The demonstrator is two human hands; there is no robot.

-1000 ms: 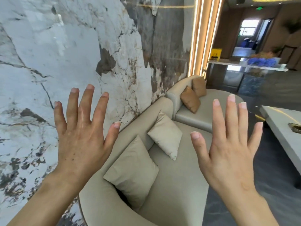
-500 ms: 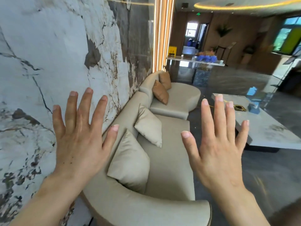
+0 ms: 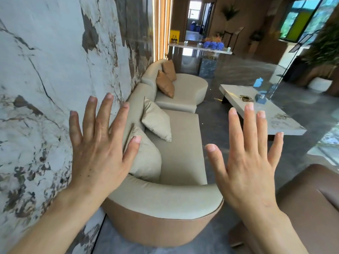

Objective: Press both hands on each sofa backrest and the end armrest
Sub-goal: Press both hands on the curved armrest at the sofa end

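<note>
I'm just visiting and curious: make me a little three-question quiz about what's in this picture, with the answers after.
1. True or false: both hands, the left hand and the right hand, are spread open and hold nothing.
2. How many brown cushions lie on the far sofa section? A) one B) two C) four
3. Fill in: the sofa stands along the ____ wall.

Key
1. True. Neither hand presses the near armrest yet; both hover above it.
2. B. The nearer section holds two beige cushions.
3. Marble; the low table stands on the other side.
</note>
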